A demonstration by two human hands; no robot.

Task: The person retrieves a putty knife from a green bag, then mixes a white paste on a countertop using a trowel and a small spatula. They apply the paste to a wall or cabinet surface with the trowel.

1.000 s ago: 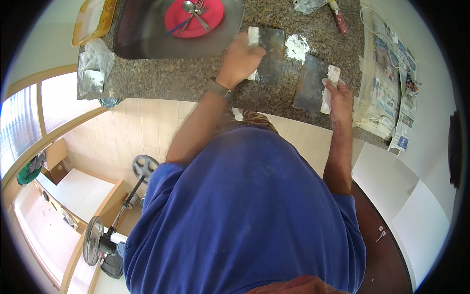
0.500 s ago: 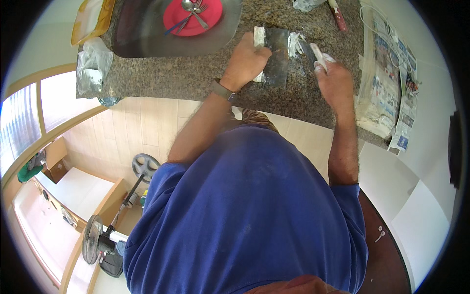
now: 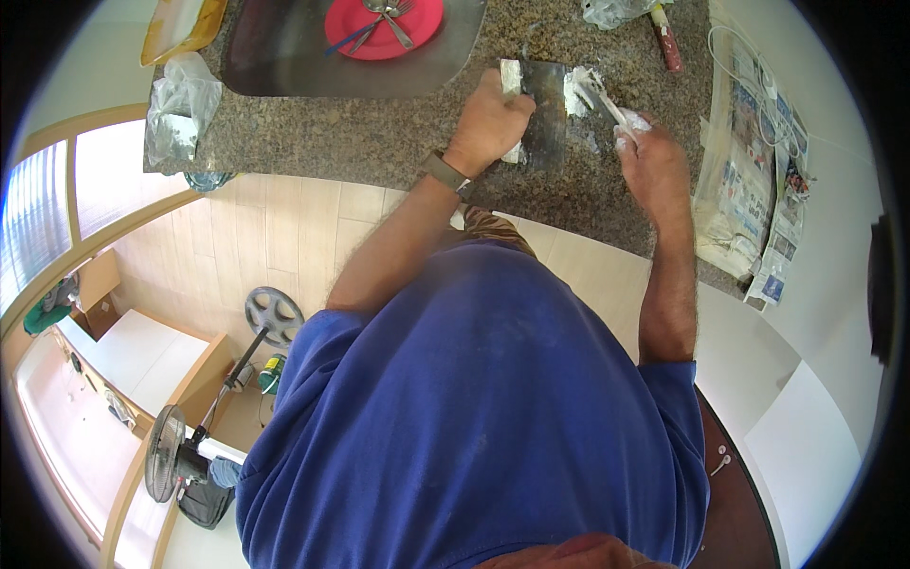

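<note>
My left hand [image 3: 488,121] is closed round the white, paste-smeared grip of a wide trowel [image 3: 545,119], whose dark flat blade lies level over the counter. White paste [image 3: 575,93] clings along the blade's right edge. In my right hand [image 3: 656,166], with white smears on the fingers, is a putty knife [image 3: 620,115] with a pale handle. Its tip is in the paste at the trowel's edge, and a lump of paste covers part of its blade.
Beneath both hands runs a speckled stone counter [image 3: 322,133]. A sink [image 3: 275,57] holds a red plate [image 3: 408,40] with cutlery. A plastic bag [image 3: 180,119] sits at the left, newspaper [image 3: 744,190] and a cord at the right. A red-handled tool [image 3: 666,43] lies farther back.
The putty knife has turned and shifted slightly up and left, its tip now in the paste. The trowel stays in my left hand. The whole view has shifted a little.
</note>
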